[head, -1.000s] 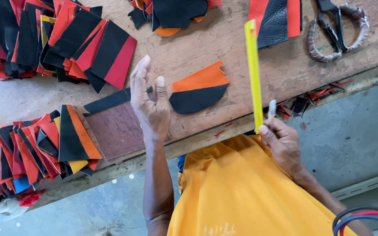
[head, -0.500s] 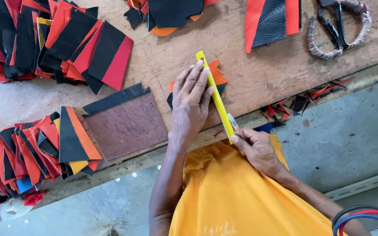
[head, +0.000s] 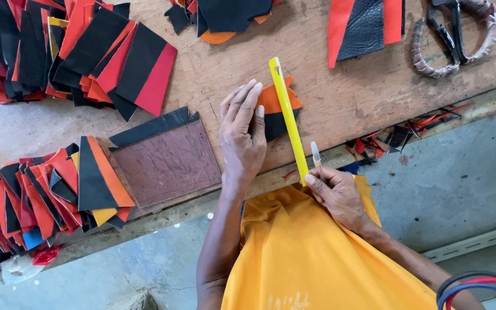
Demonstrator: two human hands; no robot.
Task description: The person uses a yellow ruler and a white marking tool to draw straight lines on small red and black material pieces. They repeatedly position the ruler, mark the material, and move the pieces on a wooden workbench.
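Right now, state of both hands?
Left hand: open, flat on the orange-and-black piece.
Right hand: closed, holding the yellow ruler and a small knife.

The ruler (head: 287, 117) is bright yellow. The leather piece (head: 272, 109) under it is orange and black. The far-left pile (head: 81, 51) shows red and black pieces; the board (head: 167, 163) looks dull reddish-brown, perhaps worn.
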